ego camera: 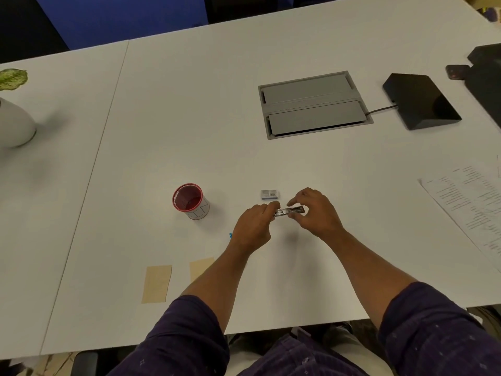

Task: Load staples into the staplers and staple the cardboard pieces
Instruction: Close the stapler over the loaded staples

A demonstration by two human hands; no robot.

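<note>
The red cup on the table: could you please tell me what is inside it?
The red cup looks empty: only its dark red inner wall and bottom show. The near part of the inside is hidden by the rim, so something small there could go unseen.

Dark purple sleeves [187, 329] with tiny pale specks; bare forearms.

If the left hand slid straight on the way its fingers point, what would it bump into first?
Probably the right hand, right away: the left hand points rightward along the small stapler that both hold. The staple box lies just beyond that line.
</note>
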